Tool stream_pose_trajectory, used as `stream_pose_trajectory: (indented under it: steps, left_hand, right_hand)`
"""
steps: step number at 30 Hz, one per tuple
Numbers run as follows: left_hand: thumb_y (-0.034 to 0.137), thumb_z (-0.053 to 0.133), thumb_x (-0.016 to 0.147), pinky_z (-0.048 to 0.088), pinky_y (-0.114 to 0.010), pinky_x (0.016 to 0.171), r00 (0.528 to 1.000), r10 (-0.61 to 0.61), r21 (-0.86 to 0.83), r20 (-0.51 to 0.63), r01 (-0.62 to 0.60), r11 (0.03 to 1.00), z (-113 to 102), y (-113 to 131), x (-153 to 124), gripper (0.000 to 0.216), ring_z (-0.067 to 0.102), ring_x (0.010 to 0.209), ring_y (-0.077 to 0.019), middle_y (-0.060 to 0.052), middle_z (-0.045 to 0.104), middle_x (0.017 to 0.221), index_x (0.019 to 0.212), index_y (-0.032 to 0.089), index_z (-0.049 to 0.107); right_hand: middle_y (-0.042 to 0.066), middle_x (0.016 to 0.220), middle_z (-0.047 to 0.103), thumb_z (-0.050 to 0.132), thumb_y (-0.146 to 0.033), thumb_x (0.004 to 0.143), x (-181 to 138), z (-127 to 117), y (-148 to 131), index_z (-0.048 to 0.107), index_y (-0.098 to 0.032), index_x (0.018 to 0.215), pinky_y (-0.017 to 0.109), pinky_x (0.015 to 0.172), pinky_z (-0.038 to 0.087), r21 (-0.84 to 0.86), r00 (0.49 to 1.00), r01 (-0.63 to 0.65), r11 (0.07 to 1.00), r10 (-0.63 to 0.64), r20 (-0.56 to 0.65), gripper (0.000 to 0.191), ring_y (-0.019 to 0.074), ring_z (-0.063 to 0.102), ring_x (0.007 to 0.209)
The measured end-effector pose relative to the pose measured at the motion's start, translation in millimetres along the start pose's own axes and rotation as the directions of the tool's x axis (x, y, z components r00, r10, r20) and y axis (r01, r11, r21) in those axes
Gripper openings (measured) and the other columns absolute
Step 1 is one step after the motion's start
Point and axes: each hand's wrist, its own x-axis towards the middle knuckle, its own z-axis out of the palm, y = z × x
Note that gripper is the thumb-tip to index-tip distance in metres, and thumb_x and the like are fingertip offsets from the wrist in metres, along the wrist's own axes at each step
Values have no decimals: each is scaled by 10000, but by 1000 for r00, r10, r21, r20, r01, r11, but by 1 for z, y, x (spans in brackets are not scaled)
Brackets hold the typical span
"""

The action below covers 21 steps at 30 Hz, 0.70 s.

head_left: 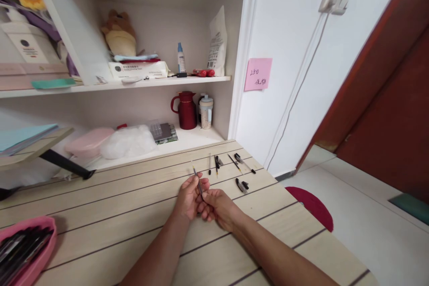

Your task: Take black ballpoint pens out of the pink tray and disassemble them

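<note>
Both hands meet over the wooden desk (134, 228). My left hand (189, 197) and my right hand (217, 205) are closed together on a thin pen refill (198, 182) whose tip sticks up and away from the fingers. Just beyond them lie loose pen parts: a refill (209, 164), a short black piece (217, 162), a thin refill (233, 162), a pen barrel (244, 163) and black caps (241, 185).
A pink case (25, 250) filled with several dark pens sits at the desk's near left corner. Shelves behind hold a red kettle (185, 109), a white cup (205, 111), a pink box (89, 141). A red stool (311, 205) stands to the right, by the floor.
</note>
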Motion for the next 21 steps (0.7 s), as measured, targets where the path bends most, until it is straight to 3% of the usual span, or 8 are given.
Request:
stream_pose_trajectory:
  steps: [3, 5, 8, 11, 13, 16, 19, 21]
  left_hand:
    - [216, 629, 701, 491, -198, 499, 1000, 23, 0, -18, -23, 1000, 1, -2, 0, 199, 621, 573, -111, -42, 658, 721, 883, 149, 585]
    - [219, 639, 692, 495, -208, 532, 999, 47, -3, -24, -47, 999, 2, -5, 0, 217, 622, 576, -115, -47, 657, 698, 886, 139, 585]
    - [232, 656, 676, 499, -234, 582, 997, 79, -3, -24, -79, 997, 4, -8, 0, 255, 629, 593, -132, -61, 657, 683, 894, 122, 582]
    - [239, 669, 664, 499, -250, 603, 996, 88, -11, -21, -88, 996, 5, -9, 0, 276, 631, 602, -143, -69, 657, 682, 895, 116, 579]
    - [238, 673, 659, 499, -244, 589, 996, 86, -20, -17, -86, 996, 5, -8, -1, 278, 630, 600, -141, -66, 657, 683, 893, 118, 580]
    - [223, 663, 667, 502, -232, 557, 997, 71, -31, -1, -71, 997, 3, -5, -1, 258, 626, 589, -132, -54, 657, 702, 892, 130, 578]
    - [221, 640, 692, 511, -243, 563, 998, 31, -27, 52, -29, 999, 1, -3, -1, 235, 636, 622, -141, -61, 662, 748, 903, 141, 573]
    - [228, 626, 708, 516, -256, 571, 996, 7, -15, 85, -6, 1000, 1, -2, -2, 238, 642, 646, -153, -71, 664, 771, 924, 144, 571]
  right_hand:
    - [1, 461, 574, 610, -408, 653, 1, -1, -2, 525, -126, 616, 150, 309, 292, -95, 998, 9, 995, -16, -67, 297, 63, 475, 332]
    - [-14, 422, 551, 593, -354, 660, 1, -2, -4, 513, -137, 578, 159, 308, 286, -246, 991, 20, 969, -53, -125, 246, 65, 456, 315]
    - [-40, 368, 503, 566, -266, 660, -1, -4, -6, 490, -154, 516, 171, 319, 291, -492, 966, 80, 867, -190, -177, 197, 68, 438, 302]
    - [-51, 362, 482, 566, -239, 653, -3, -5, -7, 458, -165, 487, 172, 321, 286, -578, 944, 120, 807, -272, -184, 211, 71, 446, 307]
    - [-48, 382, 496, 586, -282, 660, -3, -6, -7, 467, -162, 517, 169, 325, 296, -524, 961, 104, 846, -221, -166, 221, 73, 459, 319]
    - [-10, 466, 569, 573, -421, 699, -3, -8, -7, 523, -136, 626, 171, 351, 347, -302, 998, 26, 953, -44, -51, 298, 80, 504, 367]
    - [38, 549, 621, 532, -480, 737, -3, -9, -6, 559, -100, 746, 168, 361, 374, -80, 992, -77, 994, 84, 93, 381, 88, 545, 407]
    - [36, 536, 617, 542, -450, 747, -2, -10, -5, 560, -89, 777, 156, 344, 360, -8, 988, -101, 995, 102, 116, 363, 84, 544, 392]
